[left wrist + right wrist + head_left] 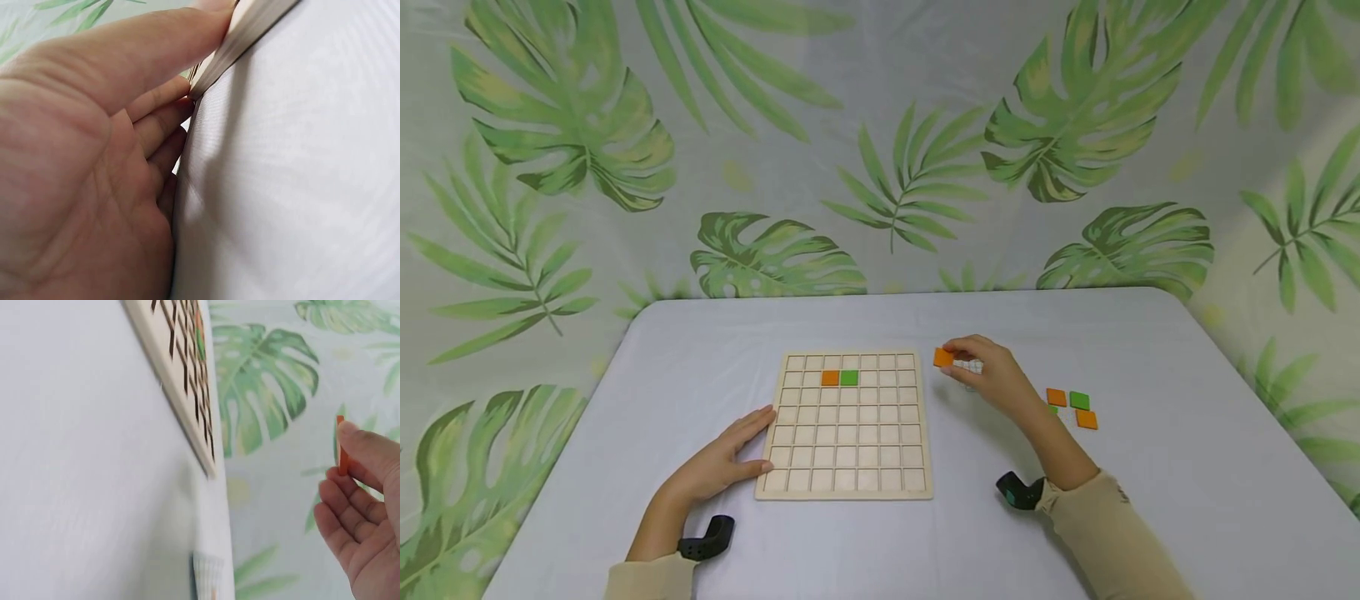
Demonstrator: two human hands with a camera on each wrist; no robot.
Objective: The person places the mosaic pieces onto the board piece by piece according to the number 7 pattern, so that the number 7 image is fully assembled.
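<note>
A wooden grid board (842, 497) lies flat on the table, with an orange tile (830, 378) and a green tile (848, 378) side by side in its second row from the back. Along the board's left edge rests my left hand (718, 458), its thumb and fingers touching the rim. Just right of the board's back corner, my right hand (988, 373) pinches another orange tile (943, 357) between thumb and fingers above the table. The right wrist view shows that tile (342, 447) edge-on.
Several loose orange and green tiles (1086, 419) lie right of my right forearm, which partly covers one. Behind my right hand is a partly hidden white gridded card (973, 366). A leaf-patterned cloth (910, 167) hangs behind the white table (850, 550).
</note>
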